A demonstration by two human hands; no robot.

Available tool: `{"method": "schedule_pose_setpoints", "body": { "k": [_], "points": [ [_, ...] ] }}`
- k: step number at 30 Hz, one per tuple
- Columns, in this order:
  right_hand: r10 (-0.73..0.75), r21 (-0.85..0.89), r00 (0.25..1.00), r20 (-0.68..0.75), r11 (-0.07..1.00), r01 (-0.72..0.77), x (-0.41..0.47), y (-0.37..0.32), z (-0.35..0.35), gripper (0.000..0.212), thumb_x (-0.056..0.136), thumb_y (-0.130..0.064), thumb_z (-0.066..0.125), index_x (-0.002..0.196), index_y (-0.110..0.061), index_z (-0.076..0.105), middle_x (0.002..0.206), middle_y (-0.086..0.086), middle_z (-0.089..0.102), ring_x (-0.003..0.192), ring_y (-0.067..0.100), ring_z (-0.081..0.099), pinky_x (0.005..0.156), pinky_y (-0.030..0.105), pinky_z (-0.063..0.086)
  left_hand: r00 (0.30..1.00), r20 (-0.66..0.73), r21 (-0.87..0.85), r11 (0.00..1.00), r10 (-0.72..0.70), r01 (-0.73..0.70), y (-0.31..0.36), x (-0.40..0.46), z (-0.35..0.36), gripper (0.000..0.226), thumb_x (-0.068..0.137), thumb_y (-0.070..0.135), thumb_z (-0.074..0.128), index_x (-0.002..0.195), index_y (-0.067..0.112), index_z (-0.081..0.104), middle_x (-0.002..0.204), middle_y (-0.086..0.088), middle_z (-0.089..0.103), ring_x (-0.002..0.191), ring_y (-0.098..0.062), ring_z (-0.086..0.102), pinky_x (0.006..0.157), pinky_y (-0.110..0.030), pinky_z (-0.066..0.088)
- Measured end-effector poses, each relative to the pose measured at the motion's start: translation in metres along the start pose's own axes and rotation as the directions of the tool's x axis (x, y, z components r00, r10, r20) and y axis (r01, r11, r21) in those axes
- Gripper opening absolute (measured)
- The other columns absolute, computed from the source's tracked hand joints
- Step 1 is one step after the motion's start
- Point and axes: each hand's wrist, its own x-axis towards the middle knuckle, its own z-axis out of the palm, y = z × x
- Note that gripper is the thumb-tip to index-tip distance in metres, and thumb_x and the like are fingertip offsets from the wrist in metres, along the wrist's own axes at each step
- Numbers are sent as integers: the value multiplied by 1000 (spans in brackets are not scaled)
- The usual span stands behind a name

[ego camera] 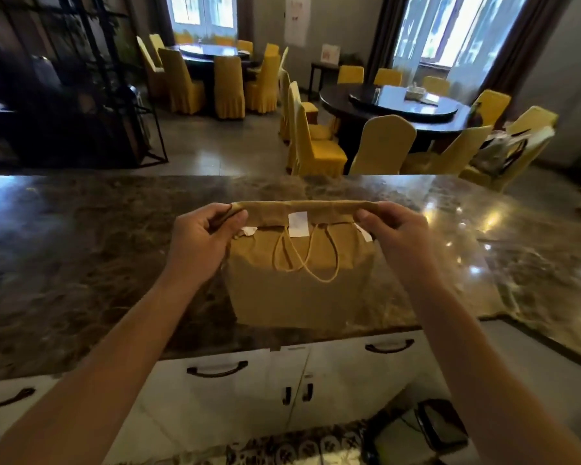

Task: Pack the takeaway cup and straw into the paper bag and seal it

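A brown paper bag stands upright on the dark marble counter in front of me. Its top is folded over toward me into a flat band. A white sticker bridges the fold and the bag's front at the middle. Smaller white tabs show under the fold near both ends. Two cord handles hang down the front. My left hand pinches the left end of the fold, and my right hand pinches the right end. The cup and straw are out of sight.
White drawers and cabinet doors with dark handles sit below the counter's near edge. A dark phone-like object lies at the lower right. Beyond the counter are round dark tables with yellow-covered chairs.
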Motion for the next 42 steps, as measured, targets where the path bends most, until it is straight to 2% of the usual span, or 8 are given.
{"method": "schedule_pose_setpoints", "body": {
  "k": [4, 8, 13, 18, 23, 32, 38, 42],
  "points": [
    [0, -42, 1000, -1, 999, 0, 56, 27, 1, 11, 94, -23, 73, 96, -33, 76, 81, -11, 77, 76, 5, 70, 67, 17, 54, 999, 20, 48, 998, 27, -28, -17, 55, 27, 16, 95, 25, 67, 110, 19, 71, 92, 11, 70, 81, 11, 65, 69, -5, 50],
    [10, -60, 1000, 14, 998, -9, 116, 58, 3, 6, 95, -25, 72, 97, -28, 77, 83, -5, 78, 76, 7, 72, 67, 18, 55, 998, -16, 116, 992, 58, -55, -33, 108, 56, 24, 95, 30, 68, 114, 15, 71, 97, 8, 71, 87, 6, 66, 73, -4, 50],
    [15, -61, 999, 46, 998, -12, 198, 96, 6, 9, 93, -31, 74, 99, -26, 79, 86, -1, 78, 84, 19, 74, 73, 30, 60, 992, -105, 191, 981, 68, -47, -42, 166, 89, 25, 95, 32, 68, 112, 14, 72, 95, 7, 69, 78, 17, 61, 67, 0, 46],
    [-3, -122, 995, 101, 992, 16, 248, 127, 19, 10, 95, -29, 72, 100, -23, 78, 82, -9, 74, 69, -5, 65, 62, 12, 50, 985, -163, 240, 971, 50, -9, -67, 198, 113, 25, 94, 30, 69, 111, 11, 73, 98, 2, 73, 83, 9, 63, 71, -7, 53],
    [-1, -183, 994, 113, 983, 21, 265, 151, 27, 16, 96, -32, 70, 103, -20, 78, 86, -6, 76, 77, 7, 71, 64, 18, 55, 985, -172, 270, 962, 12, 35, -84, 209, 126, 28, 95, 35, 66, 113, 14, 72, 99, 3, 74, 88, 0, 68, 77, -22, 57],
    [-5, -222, 988, 154, 974, 39, 262, 178, 32, 16, 96, -33, 70, 102, -21, 78, 85, -9, 75, 78, 7, 70, 70, 26, 59, 980, -188, 304, 944, -71, 126, -100, 203, 136, 28, 95, 32, 67, 116, 13, 72, 100, 5, 72, 88, -6, 67, 74, -19, 53],
    [15, -213, 982, 188, 977, 26, 262, 171, 35, 18, 95, -36, 72, 102, -21, 78, 84, -12, 74, 75, -3, 68, 63, 10, 50, 968, -190, 269, 940, -161, 209, -100, 205, 136, 30, 97, 32, 64, 121, 14, 68, 107, 5, 68, 96, -10, 62, 70, -13, 44],
    [24, -193, 979, 201, 981, 15, 261, 164, 36, 32, 95, -48, 66, 108, -20, 76, 91, -9, 75, 82, 5, 70, 71, 20, 57, 968, -144, 244, 940, -208, 238, -104, 208, 126, 36, 95, 38, 66, 123, 17, 67, 109, 6, 65, 106, -15, 63, 76, -20, 48]
  ]
}}
